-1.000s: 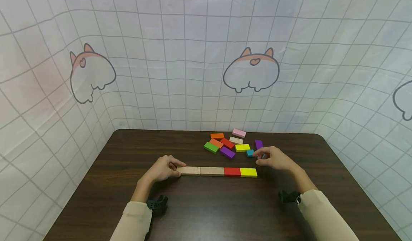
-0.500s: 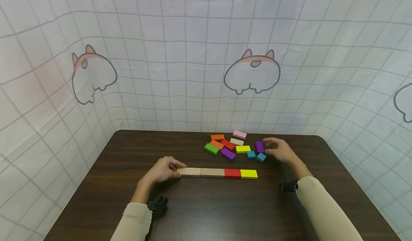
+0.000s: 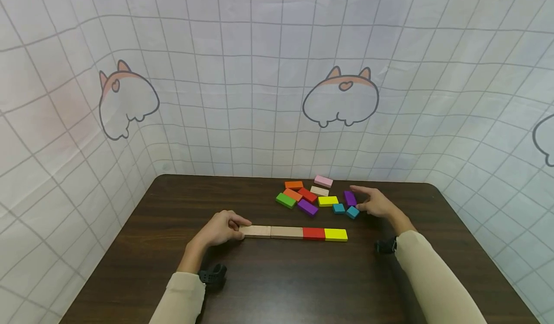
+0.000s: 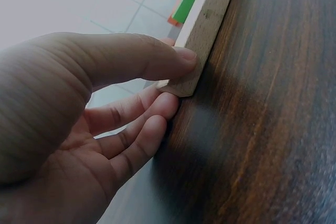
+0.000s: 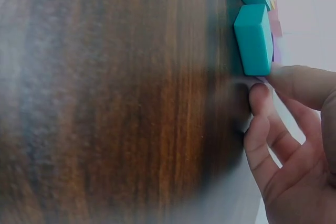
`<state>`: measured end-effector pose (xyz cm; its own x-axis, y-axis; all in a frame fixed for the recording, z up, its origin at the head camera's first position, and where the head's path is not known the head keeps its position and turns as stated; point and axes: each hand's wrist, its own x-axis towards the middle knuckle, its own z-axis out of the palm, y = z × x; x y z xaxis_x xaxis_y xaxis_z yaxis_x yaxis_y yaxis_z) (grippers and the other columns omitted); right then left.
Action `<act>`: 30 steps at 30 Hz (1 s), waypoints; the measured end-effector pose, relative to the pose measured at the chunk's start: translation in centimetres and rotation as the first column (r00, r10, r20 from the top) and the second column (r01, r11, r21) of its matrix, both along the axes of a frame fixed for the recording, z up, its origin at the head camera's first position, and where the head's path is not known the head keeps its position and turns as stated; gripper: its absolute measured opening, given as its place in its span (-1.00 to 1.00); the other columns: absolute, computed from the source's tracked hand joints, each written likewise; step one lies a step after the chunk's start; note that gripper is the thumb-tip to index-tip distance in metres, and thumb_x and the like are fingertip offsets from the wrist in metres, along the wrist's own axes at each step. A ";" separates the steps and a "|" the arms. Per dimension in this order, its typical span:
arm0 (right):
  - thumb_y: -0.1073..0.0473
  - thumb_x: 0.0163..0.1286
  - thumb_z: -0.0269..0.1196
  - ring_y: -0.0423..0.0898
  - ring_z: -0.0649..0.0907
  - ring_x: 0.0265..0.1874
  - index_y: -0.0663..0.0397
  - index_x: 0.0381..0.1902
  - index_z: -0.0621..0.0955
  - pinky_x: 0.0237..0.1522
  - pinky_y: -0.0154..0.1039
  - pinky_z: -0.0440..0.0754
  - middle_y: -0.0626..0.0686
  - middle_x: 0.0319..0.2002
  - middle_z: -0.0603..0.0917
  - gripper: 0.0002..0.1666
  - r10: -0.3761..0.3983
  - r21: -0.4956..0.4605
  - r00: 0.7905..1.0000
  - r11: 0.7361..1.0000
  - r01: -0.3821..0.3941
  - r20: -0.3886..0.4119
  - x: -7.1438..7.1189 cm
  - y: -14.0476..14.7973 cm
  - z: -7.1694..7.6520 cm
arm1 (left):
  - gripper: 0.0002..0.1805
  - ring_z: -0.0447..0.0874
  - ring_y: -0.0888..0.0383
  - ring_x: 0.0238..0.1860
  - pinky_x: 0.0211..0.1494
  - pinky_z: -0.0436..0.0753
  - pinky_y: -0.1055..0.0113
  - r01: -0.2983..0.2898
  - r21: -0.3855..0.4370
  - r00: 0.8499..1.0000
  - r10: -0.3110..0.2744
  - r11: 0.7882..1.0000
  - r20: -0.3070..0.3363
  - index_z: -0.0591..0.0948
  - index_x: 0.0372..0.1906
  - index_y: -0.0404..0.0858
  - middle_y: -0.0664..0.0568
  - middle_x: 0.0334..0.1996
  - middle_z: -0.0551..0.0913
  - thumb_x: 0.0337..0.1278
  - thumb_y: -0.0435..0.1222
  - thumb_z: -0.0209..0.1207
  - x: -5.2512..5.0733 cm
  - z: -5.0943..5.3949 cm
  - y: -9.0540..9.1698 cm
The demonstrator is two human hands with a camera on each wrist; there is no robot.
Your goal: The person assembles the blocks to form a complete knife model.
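My left hand [image 3: 222,228] pinches the left end of a plain wooden block [image 3: 256,231] between thumb and fingers. In the left wrist view the thumb lies on the block's side [image 4: 202,40]. That block begins a straight row, followed by a second wooden block [image 3: 286,232], a red block [image 3: 313,234] and a yellow block [image 3: 336,235]. My right hand [image 3: 377,204] reaches beside a purple block [image 3: 349,198], index finger stretched past its far end. Its thumb is close to a teal block [image 5: 254,40]; whether they touch, I cannot tell.
Several loose blocks lie behind the row: a green block [image 3: 285,200], another purple block [image 3: 308,207], a second yellow block [image 3: 328,201], a pink block [image 3: 323,181] and others. A grid-patterned cloth [image 3: 259,98] hangs behind the dark wooden table [image 3: 285,285].
My right hand has moved right, away from the teal blocks, to the purple block's side, and its index finger has straightened. The left hand keeps its hold on the row's end.
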<state>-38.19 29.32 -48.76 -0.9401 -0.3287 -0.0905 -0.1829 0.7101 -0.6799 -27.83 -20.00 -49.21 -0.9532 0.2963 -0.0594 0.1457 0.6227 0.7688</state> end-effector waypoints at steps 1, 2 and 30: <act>0.35 0.42 0.27 -0.04 0.52 -0.43 0.14 0.57 0.28 -0.31 -0.17 0.61 0.40 0.49 0.31 -0.20 0.002 0.001 1.000 1.000 -0.002 0.003 0.0 0.0 0.0 | -0.69 0.52 0.13 -0.28 -0.25 0.55 0.30 0.001 0.001 1.000 -0.001 1.000 -0.001 0.82 -0.05 -0.11 -0.04 -0.21 0.58 0.10 -0.44 0.43 0.0 0.0 0.0; 0.34 0.42 0.27 -0.03 0.53 -0.42 0.14 0.57 0.28 -0.30 -0.17 0.62 0.39 0.49 0.32 -0.20 0.004 0.005 1.000 1.000 -0.004 0.003 0.0 0.0 0.1 | -0.69 0.52 0.13 -0.28 -0.25 0.55 0.30 0.000 0.003 1.000 0.000 1.000 0.001 0.82 -0.05 -0.10 -0.04 -0.21 0.58 0.10 -0.44 0.43 0.0 0.0 0.0; 0.28 0.39 0.35 0.07 0.57 -0.16 0.22 0.19 0.63 -0.12 -0.14 0.48 0.27 -0.08 0.67 -0.58 -0.036 0.061 0.997 0.997 0.040 -0.062 0.0 0.9 -0.7 | -0.68 0.52 0.13 -0.30 -0.25 0.55 0.29 0.007 -0.011 1.000 -0.007 1.000 -0.004 0.82 -0.02 -0.11 -0.04 -0.24 0.59 0.11 -0.42 0.43 -0.1 0.0 0.0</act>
